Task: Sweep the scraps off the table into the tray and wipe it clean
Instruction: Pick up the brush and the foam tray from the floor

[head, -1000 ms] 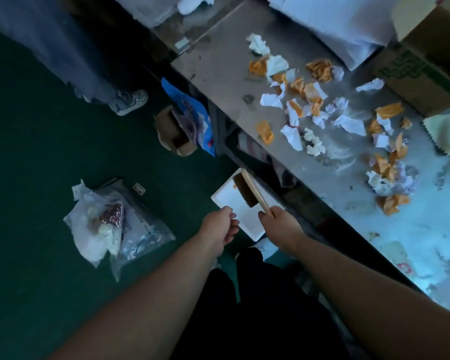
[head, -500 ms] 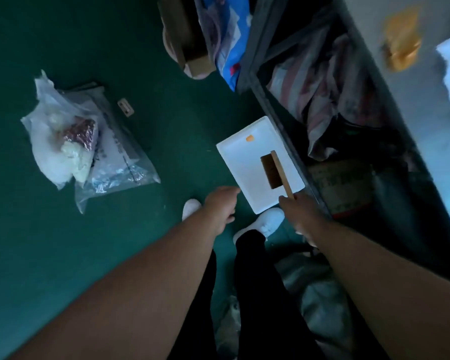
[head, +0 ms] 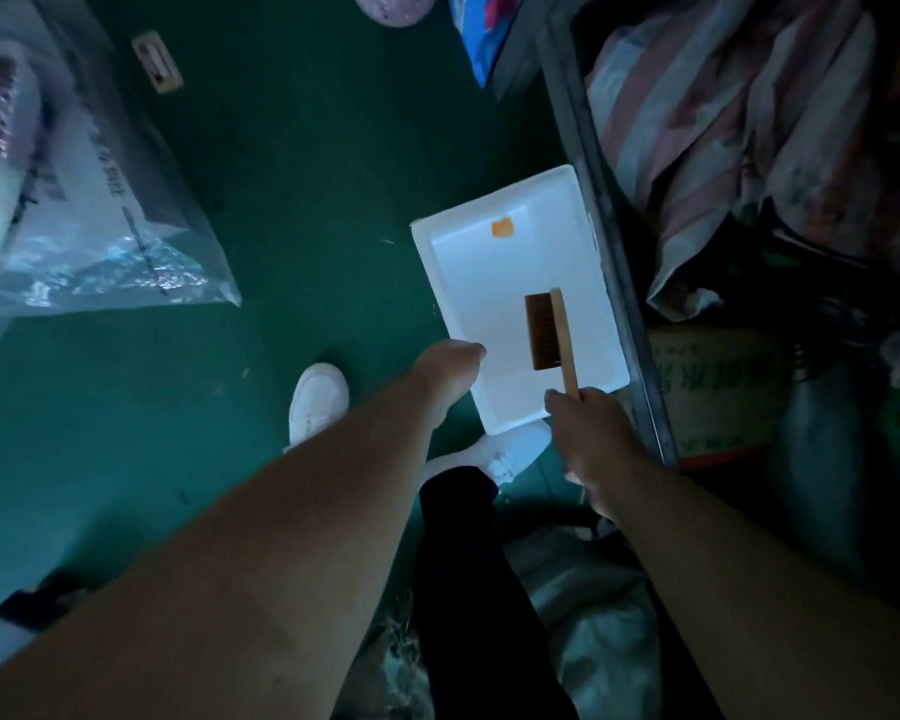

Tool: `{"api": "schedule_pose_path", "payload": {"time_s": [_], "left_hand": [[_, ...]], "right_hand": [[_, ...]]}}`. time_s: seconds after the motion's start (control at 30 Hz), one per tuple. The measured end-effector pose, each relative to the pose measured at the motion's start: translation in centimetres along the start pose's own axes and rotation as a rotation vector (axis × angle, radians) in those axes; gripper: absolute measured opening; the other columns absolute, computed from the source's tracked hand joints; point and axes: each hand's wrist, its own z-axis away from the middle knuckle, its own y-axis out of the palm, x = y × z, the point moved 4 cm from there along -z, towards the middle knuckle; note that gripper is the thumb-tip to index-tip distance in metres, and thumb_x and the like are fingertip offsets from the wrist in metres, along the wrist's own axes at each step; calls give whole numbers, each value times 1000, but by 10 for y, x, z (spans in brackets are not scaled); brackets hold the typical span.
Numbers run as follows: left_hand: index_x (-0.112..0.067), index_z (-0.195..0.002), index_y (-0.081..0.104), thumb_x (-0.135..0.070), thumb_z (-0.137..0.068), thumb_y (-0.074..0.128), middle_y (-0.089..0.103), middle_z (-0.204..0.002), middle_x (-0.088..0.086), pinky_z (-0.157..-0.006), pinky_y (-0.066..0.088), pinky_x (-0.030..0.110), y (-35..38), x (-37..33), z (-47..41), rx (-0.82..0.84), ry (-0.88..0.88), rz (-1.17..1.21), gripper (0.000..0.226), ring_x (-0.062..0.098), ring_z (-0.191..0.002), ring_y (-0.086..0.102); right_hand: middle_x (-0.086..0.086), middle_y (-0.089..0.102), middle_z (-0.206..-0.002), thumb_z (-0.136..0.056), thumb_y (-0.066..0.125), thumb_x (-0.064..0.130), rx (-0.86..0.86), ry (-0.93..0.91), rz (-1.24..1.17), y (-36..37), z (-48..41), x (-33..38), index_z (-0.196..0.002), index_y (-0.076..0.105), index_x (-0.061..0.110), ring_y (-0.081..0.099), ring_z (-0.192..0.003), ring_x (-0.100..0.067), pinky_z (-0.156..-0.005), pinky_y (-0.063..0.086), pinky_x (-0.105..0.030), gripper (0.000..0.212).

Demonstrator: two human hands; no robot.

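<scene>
White foam-looking tray [head: 494, 283], rectangular w/ rounded corners and a shallow raised rim, sits low over the dark green floor [head: 307, 174], long side running just beside the grey metal table frame [head: 606, 262]. Inside it, near the far end, one small orange paper scrap [head: 503, 229], flat and squarish. Rest of the tray's bottom looks smooth and bare.

Left hand [head: 450, 374] is at the tray's near-left edge, fingers curled under/around the rim – looks like it's gripping the tray, but fingertips are hidden so can't tell how tight.

Right hand [head: 591, 433] is closed round the thin wooden handle of a brush [head: 549, 330]; pale wood back, straight and narrow, w/ a block of short brown bristles along its left side. Brush head lies over the tray's near-right part, handle end buried in the fist.

Below the tray, two white shoes [head: 320, 397] on the floor and a black trouser leg between the forearms.

Left side of floor: crinkly clear plastic bag [head: 100, 236] w/ printed paper inside, glossy and creased. Under the table, right: striped pink/white woven sack [head: 723, 122], rumpled, and a cardboard box [head: 718, 387] w/ green print. Table top itself isn't in view
</scene>
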Motion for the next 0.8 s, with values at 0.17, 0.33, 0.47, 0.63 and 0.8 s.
{"api": "schedule_pose_path", "payload": {"time_s": [0.17, 0.33, 0.47, 0.63, 0.8], "left_hand": [[-7, -127, 46, -31, -99, 53, 56, -106, 2, -79, 45, 33, 8, 9, -50, -77, -35, 48, 38, 19, -88, 54], [-8, -73, 16, -32, -102, 53, 31, -81, 4, -65, 32, 26, 5, 13, -82, -179, -193, 192, 52, 21, -75, 35], [3, -149, 8, -51, -90, 67, 45, -136, 11, -99, 45, 34, 7, 10, -109, -203, -142, 85, 100, 30, -120, 53], [2, -149, 16, -38, -96, 56, 49, -137, 17, -100, 52, 46, 13, 12, -137, -183, -120, 63, 78, 35, -107, 57], [-11, -132, 50, -23, -81, 50, 61, -121, 14, -59, 55, 67, 6, 41, -156, -151, -104, 203, 52, 42, -99, 64]], "right_hand": [[-7, 63, -104, -104, 50, 28, 1, 2, 40, 8, -27, -12, -116, 58, 7, 58, -80, -18, -64, 48, -31, 26], [-5, 59, -91, -103, 50, 32, -13, -1, 18, 10, -36, -24, -118, 59, 11, 52, -71, -16, -60, 40, -28, 28], [-5, 59, -89, -103, 51, 32, -40, 4, 16, 9, -51, -28, -118, 61, 10, 52, -71, -17, -64, 42, -29, 29], [0, 56, -83, -103, 51, 34, -31, -12, 29, 13, -56, -28, -117, 62, 11, 51, -68, -14, -56, 36, -26, 29], [1, 55, -80, -104, 50, 33, -22, -70, 73, 8, -33, -21, -113, 61, 10, 51, -66, -13, -53, 33, -25, 28]]}}
